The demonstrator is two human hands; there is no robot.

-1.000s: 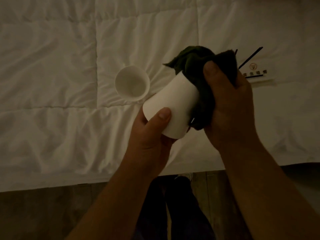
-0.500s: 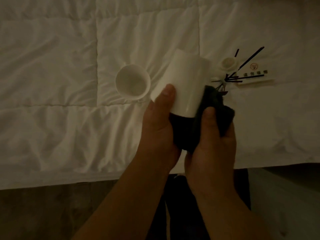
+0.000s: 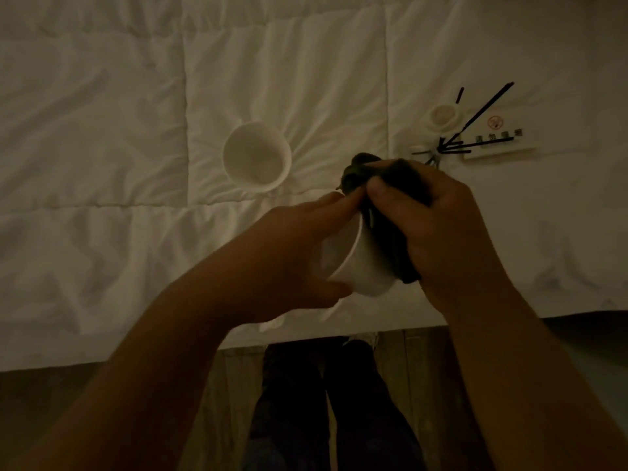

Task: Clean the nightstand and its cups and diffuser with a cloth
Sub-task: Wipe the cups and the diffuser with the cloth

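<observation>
Hands meet over the near edge of a white quilted bed (image 3: 102, 164). The left hand (image 3: 292, 253) holds a white cup (image 3: 363, 266) tipped on its side, fingers stretched along the upper rim and thumb curled under the lower wall, so its grip is closed round the cup. The cup's mouth faces toward 9 o'clock. The right hand (image 3: 438, 239) bunches a dark cloth (image 3: 387, 239) against the cup's outer wall and base, thumb and fingers pinching the fabric; a fold of cloth sticks out toward 12 o'clock above the fingertips.

At 10 o'clock from the hands, a second white cup (image 3: 256, 156) lies on the quilt, well apart, its opening facing the camera. At 1 o'clock sits a small white diffuser (image 3: 443, 117) with black reeds (image 3: 475, 122) fanning out, beside a white card (image 3: 496, 147) printed with characters too small to read. Dim light hides finer detail. At 6 o'clock, dark trouser legs (image 3: 326, 402) stand on a wooden floor (image 3: 217, 385).
</observation>
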